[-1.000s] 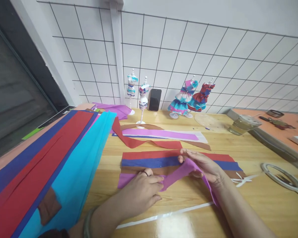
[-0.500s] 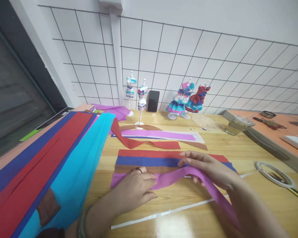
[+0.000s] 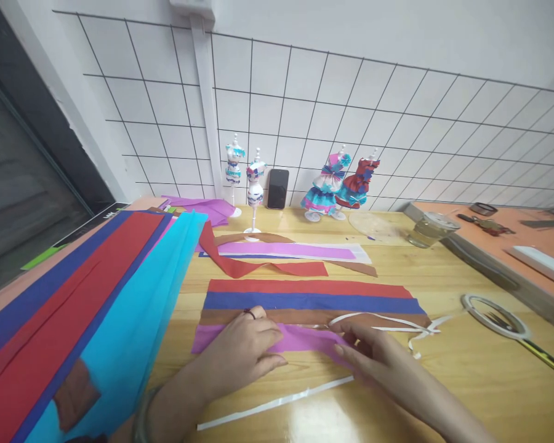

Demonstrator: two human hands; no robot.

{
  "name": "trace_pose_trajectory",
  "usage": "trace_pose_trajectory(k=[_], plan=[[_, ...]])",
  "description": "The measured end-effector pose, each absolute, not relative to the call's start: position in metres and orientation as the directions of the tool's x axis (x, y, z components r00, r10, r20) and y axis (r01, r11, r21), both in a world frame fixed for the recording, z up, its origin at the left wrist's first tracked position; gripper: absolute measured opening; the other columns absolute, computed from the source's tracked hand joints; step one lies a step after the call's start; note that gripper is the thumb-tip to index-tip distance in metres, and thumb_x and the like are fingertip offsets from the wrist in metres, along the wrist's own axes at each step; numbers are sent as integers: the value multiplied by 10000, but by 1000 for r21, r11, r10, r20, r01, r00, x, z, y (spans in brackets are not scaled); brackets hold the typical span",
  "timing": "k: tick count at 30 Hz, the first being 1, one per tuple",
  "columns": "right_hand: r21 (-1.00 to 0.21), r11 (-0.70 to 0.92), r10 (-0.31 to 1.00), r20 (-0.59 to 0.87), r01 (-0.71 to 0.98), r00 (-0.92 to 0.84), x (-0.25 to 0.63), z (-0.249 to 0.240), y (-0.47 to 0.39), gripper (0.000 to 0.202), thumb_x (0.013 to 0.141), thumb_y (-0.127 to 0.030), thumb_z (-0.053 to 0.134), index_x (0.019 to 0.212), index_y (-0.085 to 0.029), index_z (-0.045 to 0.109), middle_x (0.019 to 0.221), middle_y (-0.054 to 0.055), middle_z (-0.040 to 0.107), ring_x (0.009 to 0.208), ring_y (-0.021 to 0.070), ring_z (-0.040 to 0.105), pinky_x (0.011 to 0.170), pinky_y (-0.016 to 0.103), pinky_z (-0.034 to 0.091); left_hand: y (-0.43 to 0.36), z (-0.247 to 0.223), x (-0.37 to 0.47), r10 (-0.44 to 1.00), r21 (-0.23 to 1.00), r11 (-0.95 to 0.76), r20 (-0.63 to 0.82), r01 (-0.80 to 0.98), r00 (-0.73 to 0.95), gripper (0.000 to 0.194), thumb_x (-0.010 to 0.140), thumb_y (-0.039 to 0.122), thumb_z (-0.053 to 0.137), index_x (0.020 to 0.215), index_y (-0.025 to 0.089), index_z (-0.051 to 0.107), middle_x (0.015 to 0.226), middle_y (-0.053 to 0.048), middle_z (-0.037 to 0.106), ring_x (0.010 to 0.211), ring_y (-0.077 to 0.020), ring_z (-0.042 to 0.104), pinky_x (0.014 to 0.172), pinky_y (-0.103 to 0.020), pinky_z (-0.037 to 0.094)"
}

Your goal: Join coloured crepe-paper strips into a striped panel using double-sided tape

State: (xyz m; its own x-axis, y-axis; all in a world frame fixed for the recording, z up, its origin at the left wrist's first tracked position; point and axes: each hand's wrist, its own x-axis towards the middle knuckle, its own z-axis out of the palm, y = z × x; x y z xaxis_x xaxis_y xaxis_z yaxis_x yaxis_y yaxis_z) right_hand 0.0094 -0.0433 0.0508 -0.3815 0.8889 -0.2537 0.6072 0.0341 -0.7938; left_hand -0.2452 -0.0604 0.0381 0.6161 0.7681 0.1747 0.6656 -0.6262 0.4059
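A purple strip lies along the lower edge of a brown strip, below a blue strip and a red strip. My left hand rests on the purple strip's left part, fingers spread and pressing it to the table. My right hand has thumb and fingers closed round the strip's right part, whose end is hidden under the hand. Thin white backing tape curls over the brown strip beside the right hand. A straight white strip lies nearer me.
Stacked red, blue and cyan sheets cover the left side. Small dress forms, a phone and dressed forms stand at the wall. A glass cup and a tape roll are at the right.
My right hand has moved down, lowering the purple strip's right part toward the table. The curled white backing tape now shows. My left hand stays on the strip. The view has shifted slightly.
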Motion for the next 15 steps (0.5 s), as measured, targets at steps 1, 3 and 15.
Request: trace_pose_trajectory(k=[1,3,15], plan=[[-792,51,899,-229,608,-373,7,49,-43,238,799,-404,516,862,-191,602,664,5,539,567,122,471,489,220,349,-61,38,-244,764,407,-631,178,660,620,229,838,365,495,939,185,594,914,-44,638,923,-181,526,824,-304,400],[-785,89,911,-185,613,-369,3,46,-41,208,790,-369,528,858,-194,616,675,9,569,582,134,481,509,229,349,-61,38,-242,755,409,-642,188,649,628,209,844,339,491,938,184,593,924,-44,635,918,-177,524,832,-305,399],[-780,140,940,-89,610,-330,-6,32,-32,264,768,-279,527,997,-225,645,1005,60,664,908,240,587,803,341,431,-63,31,-232,752,452,-637,182,625,634,206,802,282,562,985,192,590,1072,-39,599,988,-194,472,864,-337,417]])
